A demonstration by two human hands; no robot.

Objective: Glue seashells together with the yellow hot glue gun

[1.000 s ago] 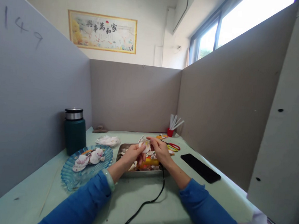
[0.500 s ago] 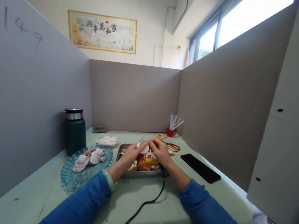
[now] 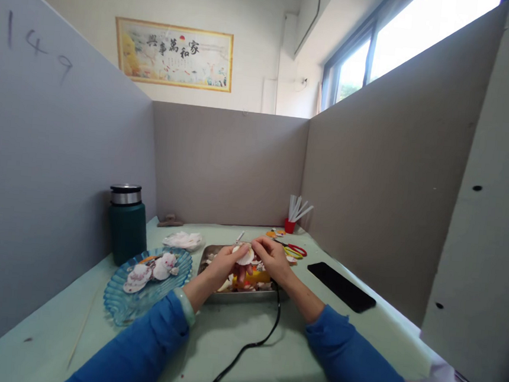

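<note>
My left hand [image 3: 229, 262] grips a white scallop shell [image 3: 243, 254] between thumb and fingers, over a metal tray [image 3: 231, 298]. At the shell's upper right edge, my right hand [image 3: 272, 255] has its thumb and fingertips pinched together; whatever they hold is too small to make out. Below the hands, the tray contains shell pieces and a yellow tool body [image 3: 253, 276], from which a black cord [image 3: 250, 346] seems to run toward me. Just behind the shell a thin white stick [image 3: 240, 235] shows.
Left lies a blue glass plate [image 3: 115, 303] with shell figures [image 3: 165, 266], beside a green bottle [image 3: 126, 230]. A white bundle [image 3: 183, 240] sits behind. Right are a black phone [image 3: 340, 286], scissors [image 3: 296, 250] and a red cup [image 3: 289, 225] of white sticks. Partitions enclose three sides.
The shell has tilted slightly in my left hand, and its face looks plainer white now. My right fingertips have shifted a little to the left. Everything else has stayed put.
</note>
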